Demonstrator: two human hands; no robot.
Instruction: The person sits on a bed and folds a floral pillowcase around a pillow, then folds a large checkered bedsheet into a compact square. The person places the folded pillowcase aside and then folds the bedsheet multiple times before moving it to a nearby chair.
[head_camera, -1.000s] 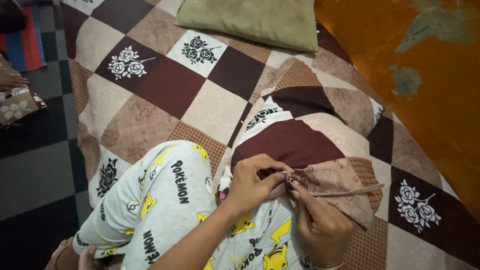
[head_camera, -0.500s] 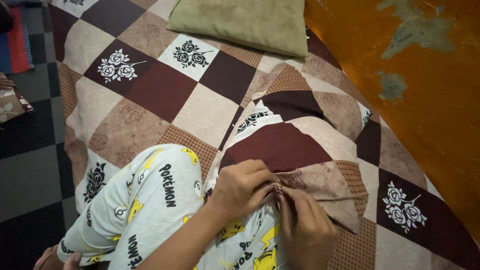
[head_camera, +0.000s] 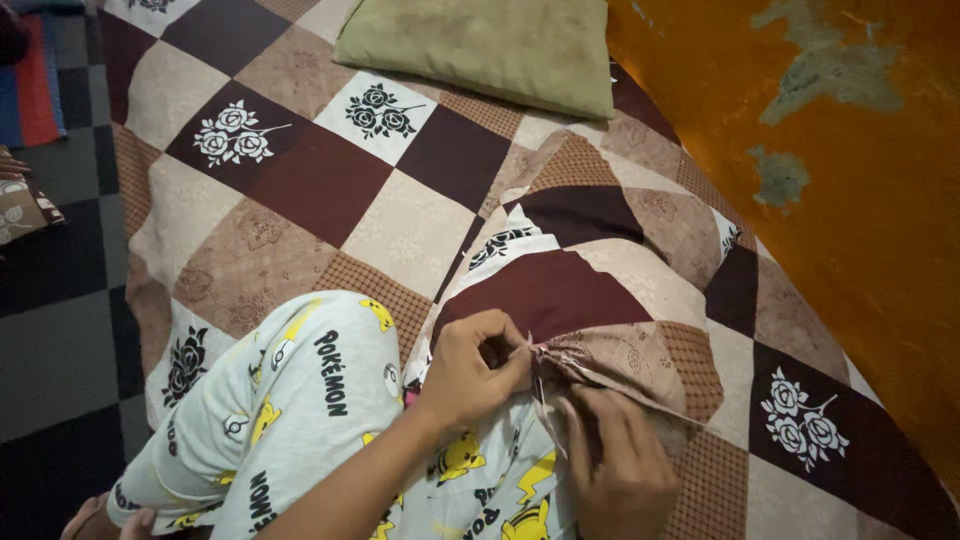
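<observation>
Fingers of L hand (head_camera: 470, 375) & R hand (head_camera: 620, 465) pinch pillow cover (head_camera: 600, 345) edge; risk — tugging too hard may tear seam.

No packages, labels, signs or screens show anywhere in view, near or far, left or right.

Dim, warm indoor light; the floor (head_camera: 60, 330) at left sinks into shadow, colours look muddy, and detail is soft.
</observation>
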